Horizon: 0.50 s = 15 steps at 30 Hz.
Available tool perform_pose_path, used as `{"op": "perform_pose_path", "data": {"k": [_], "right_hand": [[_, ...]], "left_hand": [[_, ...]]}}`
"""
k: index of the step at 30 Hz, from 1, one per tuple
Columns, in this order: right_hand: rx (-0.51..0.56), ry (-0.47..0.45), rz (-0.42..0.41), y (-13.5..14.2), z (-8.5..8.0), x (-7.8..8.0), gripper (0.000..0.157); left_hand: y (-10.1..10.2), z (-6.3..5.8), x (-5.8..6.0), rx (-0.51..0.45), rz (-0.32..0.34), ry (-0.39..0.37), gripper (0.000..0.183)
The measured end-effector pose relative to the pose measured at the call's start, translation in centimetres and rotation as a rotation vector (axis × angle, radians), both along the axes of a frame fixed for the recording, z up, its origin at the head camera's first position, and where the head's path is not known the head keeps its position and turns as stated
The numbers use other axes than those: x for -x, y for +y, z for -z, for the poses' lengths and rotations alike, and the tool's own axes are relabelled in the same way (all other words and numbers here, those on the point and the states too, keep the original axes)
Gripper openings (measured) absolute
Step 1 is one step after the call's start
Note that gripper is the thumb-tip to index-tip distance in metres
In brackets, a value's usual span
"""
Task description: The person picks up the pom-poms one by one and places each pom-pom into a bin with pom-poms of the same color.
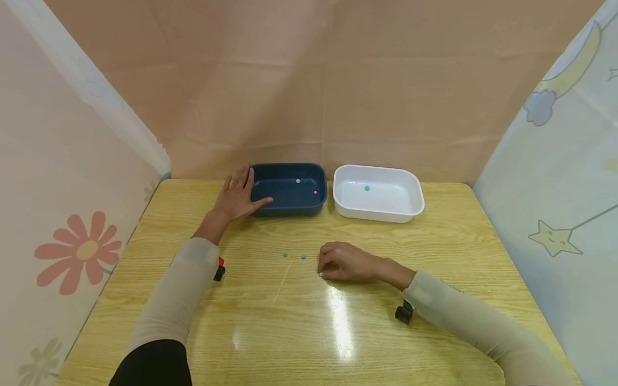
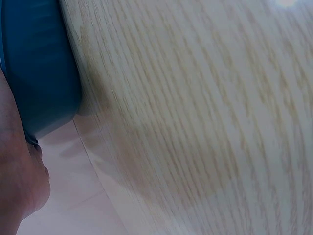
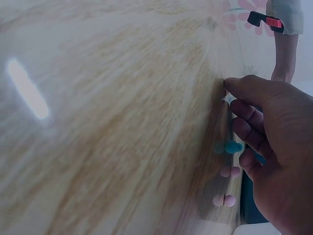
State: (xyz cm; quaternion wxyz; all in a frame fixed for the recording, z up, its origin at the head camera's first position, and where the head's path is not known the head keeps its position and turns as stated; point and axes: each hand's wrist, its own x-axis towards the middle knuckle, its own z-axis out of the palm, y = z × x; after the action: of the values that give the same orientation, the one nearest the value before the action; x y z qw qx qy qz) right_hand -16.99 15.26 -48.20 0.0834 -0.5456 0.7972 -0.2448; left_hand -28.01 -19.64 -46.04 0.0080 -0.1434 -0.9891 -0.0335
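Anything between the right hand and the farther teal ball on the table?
Yes: in the head view, the nearer teal ball lies roughly between the right hand and the farther teal ball; nothing else visible blocks the way.

Near the middle of the head view, we saw a pale speck (image 1: 321, 274) at the fingertips of the right hand (image 1: 346, 261), too small for us to name. In the left wrist view, the left edge cut off the blue tub (image 2: 41, 63) and the left hand (image 2: 22, 171). In the right wrist view, the right hand hid part of the blue tub at lower right, and the bottom edge cut off the white tub (image 3: 257, 229).
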Motion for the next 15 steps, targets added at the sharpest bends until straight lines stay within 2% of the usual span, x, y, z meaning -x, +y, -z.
{"op": "perform_pose_path", "data": {"k": [7, 15], "right_hand": [[0.026, 0.022, -0.001, -0.05, -0.06, 0.12, 0.006], [0.062, 0.1, -0.004, -0.12, -0.4, 0.64, 0.005]], "left_hand": [[-0.05, 0.0, 0.0, -0.002, -0.003, 0.004, 0.113], [-0.01, -0.14, -0.08, -0.027, -0.001, -0.014, 0.111]]}}
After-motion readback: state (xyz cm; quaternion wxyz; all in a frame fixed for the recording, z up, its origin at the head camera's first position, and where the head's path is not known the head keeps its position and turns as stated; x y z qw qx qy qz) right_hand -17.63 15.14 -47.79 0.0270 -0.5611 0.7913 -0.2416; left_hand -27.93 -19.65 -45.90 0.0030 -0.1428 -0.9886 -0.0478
